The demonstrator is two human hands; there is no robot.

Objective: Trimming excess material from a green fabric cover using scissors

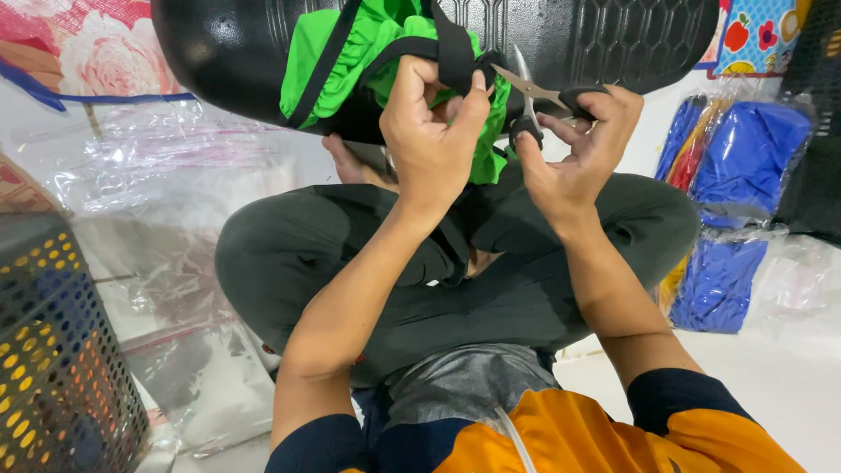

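Observation:
A bright green garment (337, 61) with black trim bands is bunched over my crossed legs. My left hand (429, 131) pinches a black strap of it between thumb and fingers. My right hand (574, 144) holds small black-handled scissors (530, 92), fingers through the loops. The metal blades are open and their tips sit right beside the pinched strap.
A large black moulded plastic piece (613, 39) lies behind the garment. Clear plastic sheets (166, 175) cover the floor on the left. A dark perforated basket (61, 350) stands at lower left. Bagged blue items (740, 184) lie at the right.

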